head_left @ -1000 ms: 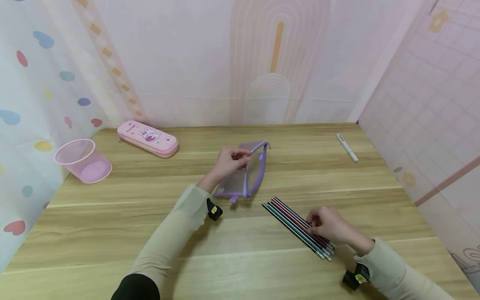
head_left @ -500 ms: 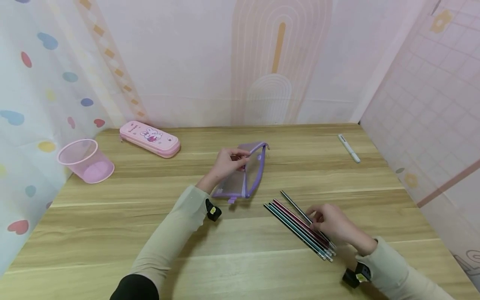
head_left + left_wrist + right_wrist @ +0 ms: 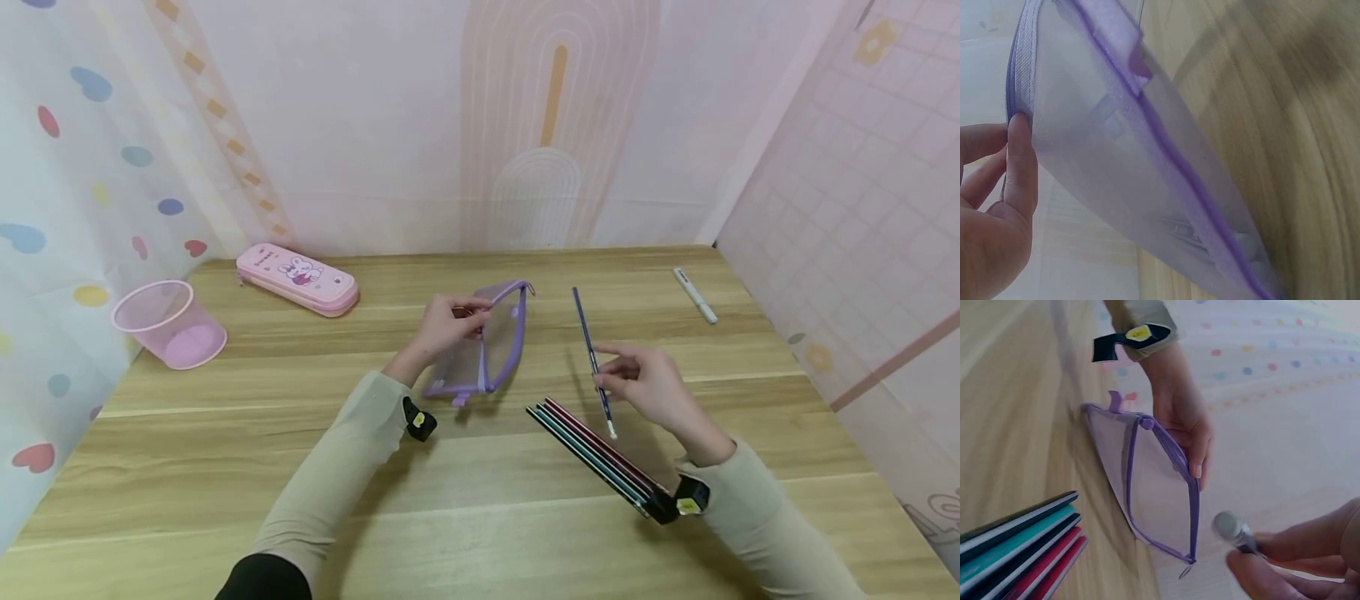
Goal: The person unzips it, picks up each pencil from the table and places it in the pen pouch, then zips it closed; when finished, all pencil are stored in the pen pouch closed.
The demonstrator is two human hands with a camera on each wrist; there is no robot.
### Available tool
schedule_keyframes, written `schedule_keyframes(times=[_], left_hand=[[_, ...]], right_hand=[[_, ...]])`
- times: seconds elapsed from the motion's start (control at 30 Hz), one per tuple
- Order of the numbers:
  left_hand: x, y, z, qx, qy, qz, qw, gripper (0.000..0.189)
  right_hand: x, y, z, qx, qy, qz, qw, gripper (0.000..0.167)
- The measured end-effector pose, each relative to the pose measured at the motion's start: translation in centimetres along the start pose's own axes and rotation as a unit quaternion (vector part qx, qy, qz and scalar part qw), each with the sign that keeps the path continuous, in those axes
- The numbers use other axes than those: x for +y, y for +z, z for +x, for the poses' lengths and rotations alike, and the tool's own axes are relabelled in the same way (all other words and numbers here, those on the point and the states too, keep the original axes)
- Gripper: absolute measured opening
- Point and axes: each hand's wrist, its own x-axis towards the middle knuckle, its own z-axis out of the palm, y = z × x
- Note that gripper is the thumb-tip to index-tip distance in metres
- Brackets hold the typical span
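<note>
My left hand [image 3: 441, 327] pinches the zipped top edge of a see-through purple zip pouch [image 3: 459, 368], whose mouth gapes toward the right. Close up in the left wrist view, thumb and fingers grip the zipper band of the pouch [image 3: 1104, 125]. Between the fingertips of my right hand [image 3: 651, 385] is a dark blue pencil [image 3: 582, 321], held above the table with its pale eraser end down toward me. That pencil's end [image 3: 1227, 525] faces the camera in the right wrist view. Several green, red and dark pencils [image 3: 581, 446] lie side by side below my right hand, their near ends partly hidden by the wrist camera.
A pink pencil case [image 3: 300, 279] with a rabbit picture lies at the back left. Left of it, a pink cup [image 3: 168, 321] leans over. A white marker [image 3: 695, 296] lies at the back right. Patterned cloth hangs behind the wooden table [image 3: 225, 467].
My right hand has separated one pencil from the row, lifted it and carried it up and away from me, turning it more upright in view. The left hand keeps its grip on the pouch.
</note>
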Motion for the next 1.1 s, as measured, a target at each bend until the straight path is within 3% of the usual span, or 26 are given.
schedule_keyframes(times=[0.23, 0.4, 0.8, 0.97, 1.1], left_hand=[[0.0, 0.2, 0.1, 0.010, -0.012, -0.019, 0.9997, 0.025], [0.0, 0.4, 0.2, 0.009, -0.025, -0.044, 0.9987, 0.027], [0.2, 0.5, 0.0, 0.003, -0.023, -0.053, 0.9983, 0.026], [0.2, 0.6, -0.1, 0.000, -0.018, -0.063, 0.9979, 0.028], [0.1, 0.9, 0.0, -0.006, -0.018, -0.067, 0.9976, 0.028]], right_hand=[[-0.3, 1.5, 2.2, 0.042, 0.012, 0.091, 0.9949, 0.040], [-0.3, 2.8, 3.2, 0.025, 0.045, 0.160, 0.9858, 0.043], [-0.4, 4.4, 3.8, 0.015, 0.081, 0.224, 0.9710, 0.045], [-0.6, 5.4, 4.8, -0.024, 0.101, 0.269, 0.9576, 0.044], [-0.7, 6.2, 5.9, -0.038, 0.112, 0.263, 0.9574, 0.043]])
